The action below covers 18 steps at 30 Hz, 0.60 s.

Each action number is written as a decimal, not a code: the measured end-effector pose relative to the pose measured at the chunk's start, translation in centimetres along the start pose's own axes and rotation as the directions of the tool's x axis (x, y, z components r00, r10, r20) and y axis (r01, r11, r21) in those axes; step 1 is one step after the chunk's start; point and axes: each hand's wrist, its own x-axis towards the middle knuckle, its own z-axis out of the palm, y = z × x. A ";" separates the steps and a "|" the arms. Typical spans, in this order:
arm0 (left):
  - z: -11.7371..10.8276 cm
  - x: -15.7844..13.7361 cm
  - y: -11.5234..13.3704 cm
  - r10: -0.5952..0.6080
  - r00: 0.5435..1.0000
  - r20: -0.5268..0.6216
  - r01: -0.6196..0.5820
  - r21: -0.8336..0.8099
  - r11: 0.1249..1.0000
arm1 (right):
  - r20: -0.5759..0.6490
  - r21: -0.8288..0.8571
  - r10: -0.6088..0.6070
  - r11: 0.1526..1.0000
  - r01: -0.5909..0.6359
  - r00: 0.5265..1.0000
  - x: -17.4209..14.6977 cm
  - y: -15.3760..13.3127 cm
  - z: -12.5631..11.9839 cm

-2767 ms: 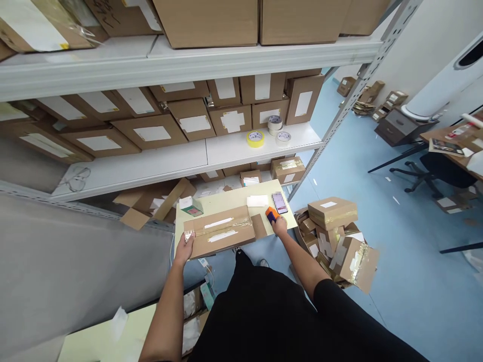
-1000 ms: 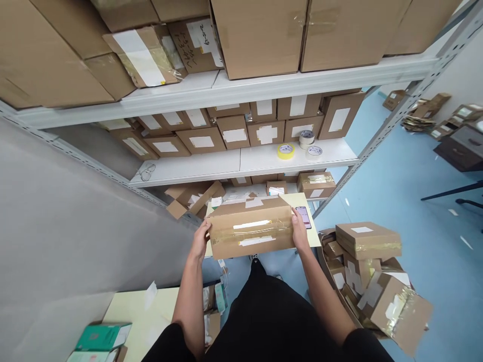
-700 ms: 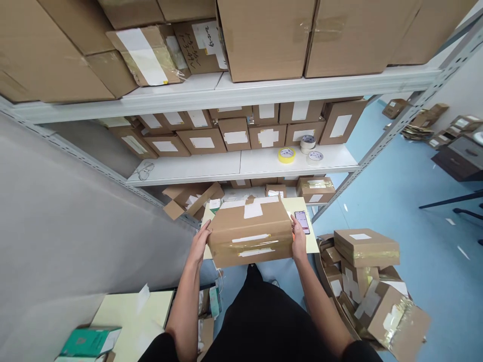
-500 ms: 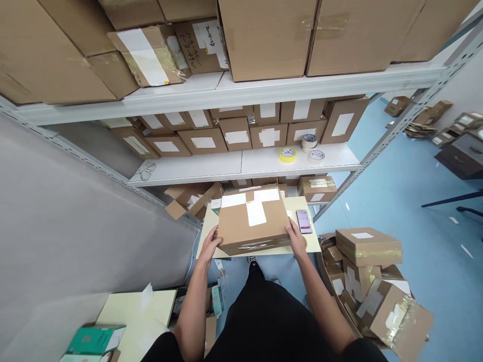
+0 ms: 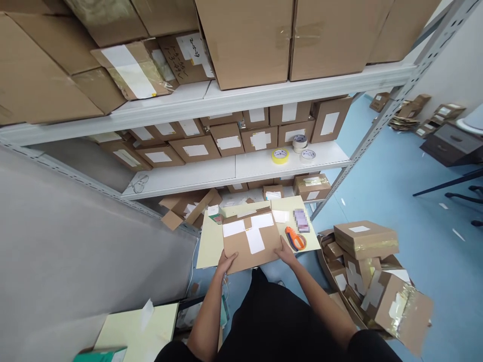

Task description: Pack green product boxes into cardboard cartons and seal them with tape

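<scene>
A cardboard box (image 5: pixel 237 251) with white paper labels on its top is held between both hands, over the front part of a small pale yellow table (image 5: pixel 209 246). My left hand (image 5: pixel 227 262) grips its near left corner, thumb on top. At the near right edge, my right hand (image 5: pixel 286 251) is closed on it in the same way. Right of the box lies an orange tape dispenser (image 5: pixel 295 239), with a phone (image 5: pixel 302 220) behind it. A small green and white carton (image 5: pixel 216 214) stands at the box's far left corner.
A metal shelf rack (image 5: pixel 226 107) full of cardboard boxes rises ahead. Tape rolls (image 5: pixel 279 156) sit on its middle shelf. A large container heaped with taped boxes (image 5: pixel 366 241) is at the right; an open carton (image 5: pixel 188 206) lies left behind the table. Another table (image 5: pixel 132 327) stands at lower left.
Both hands have brought the box lower and nearer to my body, and its front side no longer shows. The tape dispenser has come into sight. The view has shifted slightly.
</scene>
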 end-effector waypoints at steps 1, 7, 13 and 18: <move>0.0 -0.3 0.2 -0.010 1.000 0.002 0.010 -0.042 0.999 | 0.029 0.012 0.030 0.999 -0.030 0.999 0.0 -0.4 -0.2; -2.5 -2.6 1.7 0.122 0.992 -0.046 -0.125 -0.083 0.989 | 0.033 0.193 0.011 0.981 -0.017 0.999 -1.0 -3.1 -2.4; -4.0 -2.5 4.3 0.227 0.952 -0.204 -0.249 -0.092 0.964 | 0.095 0.146 -0.140 0.981 0.125 0.986 -0.9 -6.3 -3.2; -3.1 -1.2 5.2 0.102 0.973 -0.207 -0.125 -0.099 0.987 | 0.137 0.070 -0.131 0.990 0.122 0.982 0.8 -6.9 -2.1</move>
